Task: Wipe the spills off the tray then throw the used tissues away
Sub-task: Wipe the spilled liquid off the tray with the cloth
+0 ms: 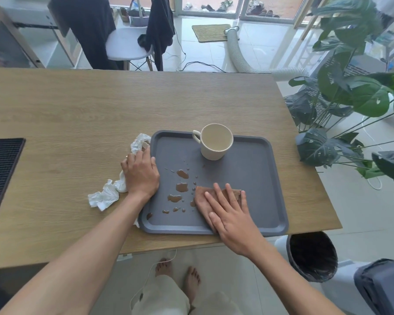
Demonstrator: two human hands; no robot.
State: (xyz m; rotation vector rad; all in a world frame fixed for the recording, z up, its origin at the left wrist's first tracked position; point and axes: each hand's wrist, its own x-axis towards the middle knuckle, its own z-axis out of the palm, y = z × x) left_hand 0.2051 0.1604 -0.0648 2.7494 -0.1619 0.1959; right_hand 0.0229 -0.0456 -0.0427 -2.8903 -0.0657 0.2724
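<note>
A dark grey tray [255, 178] lies on the wooden table with several brown spill puddles [182, 187] on its left half. My right hand [231, 214] presses flat, fingers spread, on a brown soaked tissue [201, 198] at the tray's front middle. My left hand [141, 172] rests on the tray's left rim, on top of crumpled white tissues [105, 196] that trail out across the table, with more tissue [140, 142] bunched above the hand. A cream mug [215, 142] stands upright at the back of the tray.
A black bin [312, 258] with a dark liner stands on the floor under the table's front right corner. A black ridged mat [0, 169] lies at the table's left edge. A large leafy plant [355, 98] stands to the right. My bare feet [178, 276] are below the table edge.
</note>
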